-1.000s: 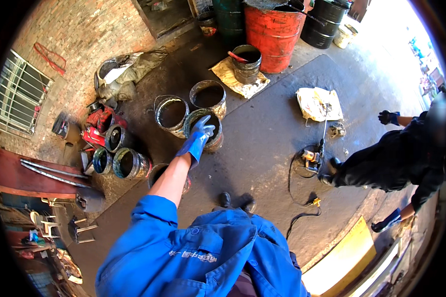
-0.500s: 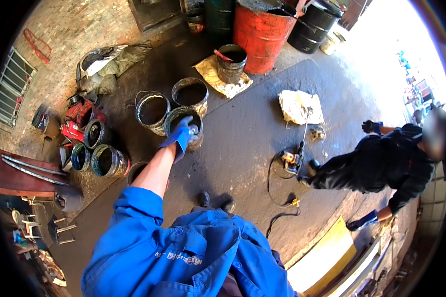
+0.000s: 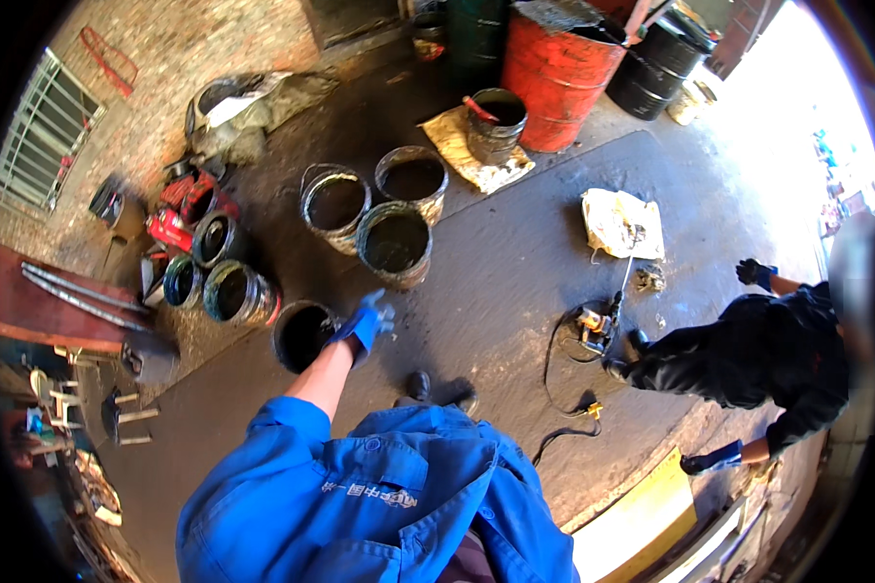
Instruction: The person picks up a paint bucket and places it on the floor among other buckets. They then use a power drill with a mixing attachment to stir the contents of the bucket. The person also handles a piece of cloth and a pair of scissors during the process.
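My left hand (image 3: 363, 327), in a blue glove, hangs in front of me with its fingers apart and nothing in them. Beneath and left of it stands a dark bucket (image 3: 280, 348), partly covered by my wrist. Just beyond the fingers, a group of buckets holds dark contents: a greenish-rimmed bucket (image 3: 401, 278) nearest, a bucket with a raised wire handle (image 3: 342, 239) to its left, and a stained pale bucket (image 3: 437, 206) behind. My hand touches none of these three. My right hand does not show.
A mixer-like power tool (image 3: 593, 321) with a cable lies right of me, its shaft reaching a pale sack (image 3: 622, 223). A co-worker in dark clothes (image 3: 739, 340) bends at the right. Red drum (image 3: 559, 92) and black drum (image 3: 651, 78) stand behind; more buckets (image 3: 248, 303) stand left.
My left hand has pulled back toward me from over the greenish-rimmed bucket, and its fingers have spread. The whole view has shifted, uncovering more of the dark bucket by my wrist.
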Demonstrator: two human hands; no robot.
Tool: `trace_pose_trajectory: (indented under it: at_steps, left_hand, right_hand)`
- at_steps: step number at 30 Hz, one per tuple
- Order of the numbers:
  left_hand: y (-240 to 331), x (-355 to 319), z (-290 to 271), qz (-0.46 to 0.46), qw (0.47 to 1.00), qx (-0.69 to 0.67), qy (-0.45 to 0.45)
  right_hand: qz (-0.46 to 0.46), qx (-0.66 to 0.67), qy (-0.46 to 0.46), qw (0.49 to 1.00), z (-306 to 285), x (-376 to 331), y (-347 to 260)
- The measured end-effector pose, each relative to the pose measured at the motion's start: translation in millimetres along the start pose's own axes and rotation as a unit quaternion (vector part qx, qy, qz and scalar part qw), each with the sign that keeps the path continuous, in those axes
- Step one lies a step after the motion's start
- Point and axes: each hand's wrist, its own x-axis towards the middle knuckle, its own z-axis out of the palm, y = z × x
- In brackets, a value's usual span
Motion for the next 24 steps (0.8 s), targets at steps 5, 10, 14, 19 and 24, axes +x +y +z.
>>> trace_pose_trajectory:
  at_steps: [5, 10, 14, 19, 24]
  left_hand:
    - [48.1, -54.2, 43.7, 0.14, 0.984, 0.081, -0.078]
    - [-40.8, -60.9, -92.7, 0.013, 0.997, -0.072, 0.011]
    - [-156.7, -126.0, -168.2, -0.099, 0.962, -0.254, 0.023]
    - [-294.0, -281.3, -237.1, -0.131, 0.935, -0.198, 0.263]
    - [-352.4, -391.1, -225.5, -0.233, 0.847, -0.23, 0.418]
  right_hand:
    - [0.015, -0.011, -0.004, 1.0, -12.1, 4.6, 3.5]
    - [0.023, -0.031, -0.035, 0.999, -9.8, 22.8, 3.8]
    - [0.052, -0.017, -0.037, 0.998, -28.5, 42.6, 29.2]
    - [0.075, -0.007, -0.049, 0.996, -48.6, 97.9, 42.0]
    - [0.043, -0.113, -0.053, 0.991, -44.4, 70.7, -33.5]
